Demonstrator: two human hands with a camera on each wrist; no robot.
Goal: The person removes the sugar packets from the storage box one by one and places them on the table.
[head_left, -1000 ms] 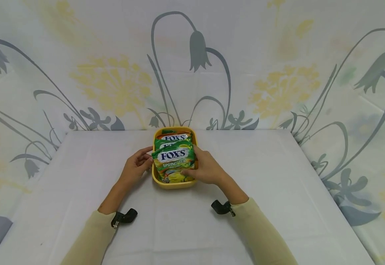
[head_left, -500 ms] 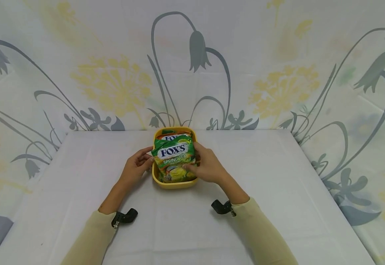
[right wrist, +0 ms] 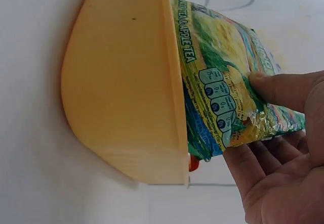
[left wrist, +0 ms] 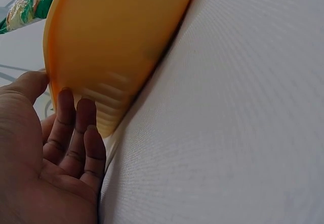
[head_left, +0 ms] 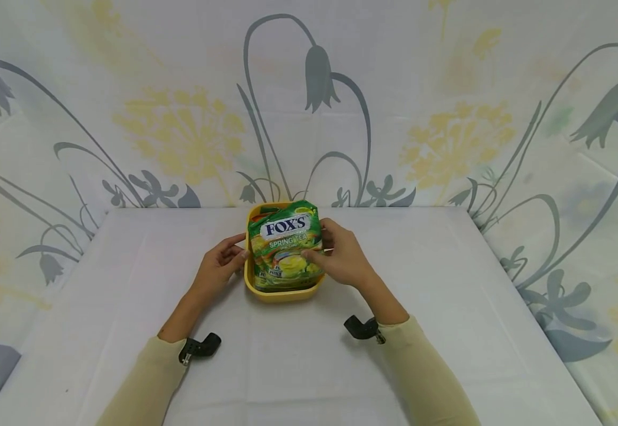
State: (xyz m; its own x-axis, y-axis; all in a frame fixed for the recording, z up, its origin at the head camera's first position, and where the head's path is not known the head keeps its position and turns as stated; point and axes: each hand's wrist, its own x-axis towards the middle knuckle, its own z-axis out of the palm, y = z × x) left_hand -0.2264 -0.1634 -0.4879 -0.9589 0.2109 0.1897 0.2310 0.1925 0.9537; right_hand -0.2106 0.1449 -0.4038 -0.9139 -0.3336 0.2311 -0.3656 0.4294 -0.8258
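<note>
A yellow plastic container (head_left: 282,295) stands on the table near its back edge. In my right hand (head_left: 347,253) is a green Fox's Spring Tea candy bag (head_left: 285,241), pinched at its right side, thumb on the printed front and fingers behind. The right wrist view shows this bag (right wrist: 217,57) tilted and rising past the container's rim, its lower end close to or inside the opening. My left hand (head_left: 220,263) holds the container's left side. In the left wrist view, the thumb touches the rim and curled fingers lie against the outer wall (left wrist: 121,37). Other packets behind the bag are mostly hidden.
A white cloth covers the table (head_left: 287,367). Behind it hangs a pale curtain (head_left: 197,136) printed with grey and yellow flowers. Each wrist carries a small black camera mount (head_left: 199,348).
My right hand has raised the front candy bag and shifted it slightly right, so it covers the packets behind it. The left hand and the container have hardly moved.
</note>
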